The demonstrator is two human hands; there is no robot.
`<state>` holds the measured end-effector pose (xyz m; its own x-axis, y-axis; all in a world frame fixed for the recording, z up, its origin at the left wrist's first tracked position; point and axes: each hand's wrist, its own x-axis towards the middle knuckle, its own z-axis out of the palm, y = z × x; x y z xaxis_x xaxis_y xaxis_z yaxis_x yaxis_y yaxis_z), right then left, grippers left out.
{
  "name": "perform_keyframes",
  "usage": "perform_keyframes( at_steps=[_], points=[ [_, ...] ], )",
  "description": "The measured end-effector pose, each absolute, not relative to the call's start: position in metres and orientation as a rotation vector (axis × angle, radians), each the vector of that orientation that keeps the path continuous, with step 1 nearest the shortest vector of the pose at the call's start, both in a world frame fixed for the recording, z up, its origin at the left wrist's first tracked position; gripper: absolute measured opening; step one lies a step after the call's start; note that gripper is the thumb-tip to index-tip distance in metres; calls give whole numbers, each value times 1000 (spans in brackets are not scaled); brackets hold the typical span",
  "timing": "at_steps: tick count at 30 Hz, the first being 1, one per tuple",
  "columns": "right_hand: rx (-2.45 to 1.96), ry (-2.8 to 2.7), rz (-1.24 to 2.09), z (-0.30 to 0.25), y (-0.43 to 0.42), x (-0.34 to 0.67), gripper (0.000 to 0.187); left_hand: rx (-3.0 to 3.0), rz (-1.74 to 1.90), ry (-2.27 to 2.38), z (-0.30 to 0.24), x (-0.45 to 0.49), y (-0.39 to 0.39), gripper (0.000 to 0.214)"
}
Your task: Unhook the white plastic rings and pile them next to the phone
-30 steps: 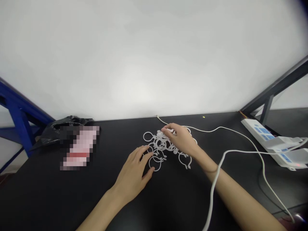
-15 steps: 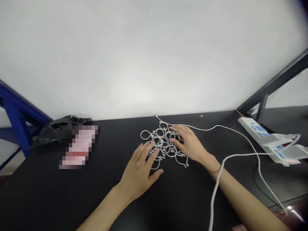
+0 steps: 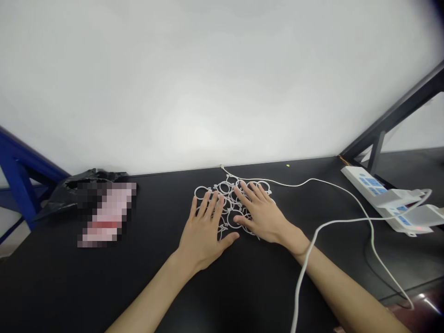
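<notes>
Several thin white rings with small clip-like ends [image 3: 236, 219] lie in an overlapping cluster on the black tabletop [image 3: 152, 217]. Over the left part of the cluster my left hand [image 3: 204, 231] is spread flat, palm down, its thumb pointing right. My right hand [image 3: 264, 213] lies palm down over the right part, fingers spread toward the back left. Both hands cover some of the rings, and neither grips one. Whether the palms press on the rings cannot be made out.
A white power strip [image 3: 367, 185] with plugged-in adapters stands at the right. White cables [image 3: 333, 224] run from it, one crossing above my right forearm. At the left lie a crumpled black plastic bag [image 3: 65, 196] and a blurred pink item [image 3: 111, 208]. A pale wall [image 3: 194, 83] rises behind.
My right hand has shifted slightly down and left, its fingers more spread. The left hand has flattened, fingers spread further forward. Some rings have shifted within the cluster.
</notes>
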<state>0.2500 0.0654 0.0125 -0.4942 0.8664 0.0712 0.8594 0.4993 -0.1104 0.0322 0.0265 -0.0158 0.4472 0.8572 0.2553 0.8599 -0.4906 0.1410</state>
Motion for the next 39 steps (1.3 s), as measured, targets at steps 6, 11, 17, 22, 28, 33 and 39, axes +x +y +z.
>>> perform_keyframes(
  at_steps=[6,11,17,22,28,33,39],
  points=[
    [-1509,-2603,56,14,66,249,83,-2619,-459,-1630,-14,22,25,85],
    [-1409,-2521,-57,18,65,249,68,-2726,-421,-1565,-10,10,27,77],
    [-1330,-2426,-59,20,73,262,49,-2784,-365,-1462,-7,8,30,72],
    [-1340,-2380,-35,17,81,273,43,-2742,-377,-1476,-10,8,36,85],
    [-1341,-2393,-29,13,83,271,43,-2711,-313,-1462,-15,2,41,82],
    [-1331,-2382,-24,13,82,268,41,-2733,-326,-1475,-16,0,42,82],
    [-1289,-2404,-14,11,80,264,42,-2709,-364,-1542,-16,2,44,82]
  ],
)
